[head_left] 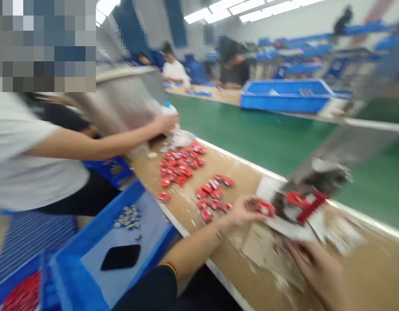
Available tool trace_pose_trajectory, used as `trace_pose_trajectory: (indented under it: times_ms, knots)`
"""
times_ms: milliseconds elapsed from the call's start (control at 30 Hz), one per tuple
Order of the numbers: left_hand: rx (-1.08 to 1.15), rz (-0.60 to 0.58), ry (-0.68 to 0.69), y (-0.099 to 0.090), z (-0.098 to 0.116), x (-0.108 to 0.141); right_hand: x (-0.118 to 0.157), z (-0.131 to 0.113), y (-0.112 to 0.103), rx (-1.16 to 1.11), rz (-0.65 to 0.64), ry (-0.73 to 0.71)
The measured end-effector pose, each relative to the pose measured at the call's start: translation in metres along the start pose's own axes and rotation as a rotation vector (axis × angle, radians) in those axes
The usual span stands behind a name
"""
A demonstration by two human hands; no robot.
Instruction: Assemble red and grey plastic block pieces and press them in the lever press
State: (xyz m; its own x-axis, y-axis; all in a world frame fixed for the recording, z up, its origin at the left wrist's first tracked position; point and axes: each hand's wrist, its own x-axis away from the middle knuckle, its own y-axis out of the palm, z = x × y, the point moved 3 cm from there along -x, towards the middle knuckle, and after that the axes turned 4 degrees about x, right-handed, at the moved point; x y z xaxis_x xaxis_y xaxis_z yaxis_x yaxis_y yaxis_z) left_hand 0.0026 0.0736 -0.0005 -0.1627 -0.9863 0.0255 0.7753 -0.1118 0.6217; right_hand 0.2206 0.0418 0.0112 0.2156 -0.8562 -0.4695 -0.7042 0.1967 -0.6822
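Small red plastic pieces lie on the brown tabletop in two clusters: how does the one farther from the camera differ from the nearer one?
The farther red cluster is larger; the nearer red cluster has fewer pieces. The farther cluster lies toward the co-worker's outstretched hand, while the nearer cluster lies close to the person's left hand. Both show red pieces with pale parts, too blurred for finer detail.
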Motion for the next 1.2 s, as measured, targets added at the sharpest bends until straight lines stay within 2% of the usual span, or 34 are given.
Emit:
trace_pose_trajectory:
  times_ms: [100, 267, 433, 533, 667, 733, 933, 1200]
  knots:
    - [-0.069, 0.023, 0.063, -0.004, 0.014, 0.000, 0.005, -0.011, -0.008, 0.002, -0.061, 0.018]
    - [-0.264, 0.004, 0.174, -0.021, 0.003, -0.008, -0.004, -0.006, -0.001, -0.017, -0.096, 0.125]
    - [-0.463, -0.035, 0.260, -0.022, 0.007, -0.001, -0.002, -0.008, -0.008, -0.116, -0.101, 0.198]
    - [-0.602, -0.094, 0.321, -0.016, 0.009, 0.003, -0.002, -0.010, -0.023, -0.213, 0.007, 0.268]
    - [-0.777, -0.224, 0.424, -0.001, 0.011, 0.011, 0.000, -0.017, -0.036, -0.483, 0.358, 0.292]
    - [-0.824, -0.288, 0.467, 0.007, 0.011, 0.016, 0.000, -0.024, -0.032, -0.593, 0.428, 0.269]
    - [-0.868, -0.359, 0.475, 0.019, 0.010, 0.022, -0.002, -0.039, -0.015, -0.601, 0.383, 0.266]
    - [-0.861, -0.373, 0.501, 0.020, 0.009, 0.023, -0.003, -0.040, -0.010, -0.631, 0.339, 0.226]
